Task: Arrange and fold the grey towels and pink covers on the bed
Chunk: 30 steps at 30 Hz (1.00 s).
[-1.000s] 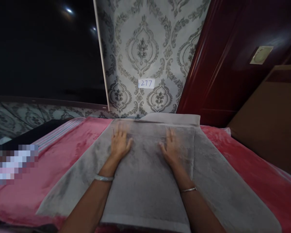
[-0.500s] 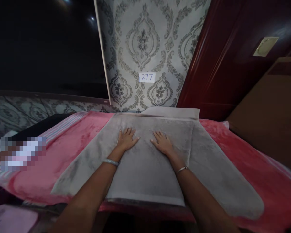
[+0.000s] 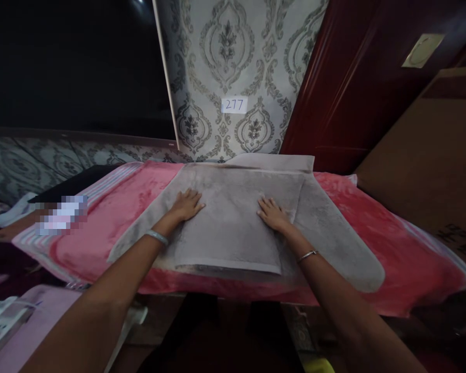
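The gray cloth (image 3: 229,238) lies across the blanket-covered table (image 3: 104,228) — from its far edge nearly to the near one. Left hand (image 3: 187,204) and right hand (image 3: 274,213) rest flat on it — fingers spread, grasping nothing.

A wider gap is now left between the left hand (image 3: 187,205) and the right hand (image 3: 272,213) than before, and both are drawn closer to the near edge of the grey cloth (image 3: 231,233). As the view is tipped down, a white object (image 3: 4,327) is revealed below and left of the left hand, and a yellow object (image 3: 318,366) below the right hand.
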Each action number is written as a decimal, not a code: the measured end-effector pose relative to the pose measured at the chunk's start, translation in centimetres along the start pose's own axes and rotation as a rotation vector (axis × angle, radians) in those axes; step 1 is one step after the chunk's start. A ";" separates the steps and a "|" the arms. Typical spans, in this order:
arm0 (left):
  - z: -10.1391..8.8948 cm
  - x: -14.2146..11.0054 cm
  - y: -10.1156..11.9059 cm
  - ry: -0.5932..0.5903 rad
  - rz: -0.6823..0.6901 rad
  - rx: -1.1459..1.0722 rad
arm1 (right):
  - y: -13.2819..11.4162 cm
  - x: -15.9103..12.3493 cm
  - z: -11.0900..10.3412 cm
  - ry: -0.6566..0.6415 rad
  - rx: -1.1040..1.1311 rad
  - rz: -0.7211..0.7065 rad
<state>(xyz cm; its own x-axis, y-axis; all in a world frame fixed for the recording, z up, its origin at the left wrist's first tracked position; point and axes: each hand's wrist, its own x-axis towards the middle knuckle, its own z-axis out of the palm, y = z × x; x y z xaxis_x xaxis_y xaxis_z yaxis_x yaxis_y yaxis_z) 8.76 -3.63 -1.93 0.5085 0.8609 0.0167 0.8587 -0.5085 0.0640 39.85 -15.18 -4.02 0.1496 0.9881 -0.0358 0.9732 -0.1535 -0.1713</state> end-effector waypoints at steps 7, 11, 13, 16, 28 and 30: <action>2.1 -6.4 7.6 0.064 0.265 -0.064 | -5.3 -1.9 1.4 0.136 0.059 -0.262; 3.2 -8.5 8.4 0.022 0.223 -0.079 | -5.6 -2.5 3.1 0.048 0.044 -0.245; 3.0 -9.1 8.0 0.020 0.215 -0.072 | -5.5 -2.6 2.9 0.034 0.038 -0.234; 2.9 -10.1 7.1 0.043 0.195 -0.068 | -5.6 -2.9 2.1 0.002 0.036 -0.226; 5.9 -16.1 4.5 0.321 0.106 -0.078 | -3.3 -15.1 5.1 0.065 0.166 -0.366; 5.2 -15.9 4.7 0.347 0.121 -0.103 | -2.4 -16.3 4.9 0.080 0.243 -0.388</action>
<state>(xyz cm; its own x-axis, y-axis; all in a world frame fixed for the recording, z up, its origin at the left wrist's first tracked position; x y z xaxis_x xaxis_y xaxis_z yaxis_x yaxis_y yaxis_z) 5.02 -19.76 -7.08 0.5387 0.7588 0.3661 0.7740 -0.6174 0.1407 34.24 -30.97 -7.89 -0.1953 0.9691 0.1505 0.8921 0.2393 -0.3832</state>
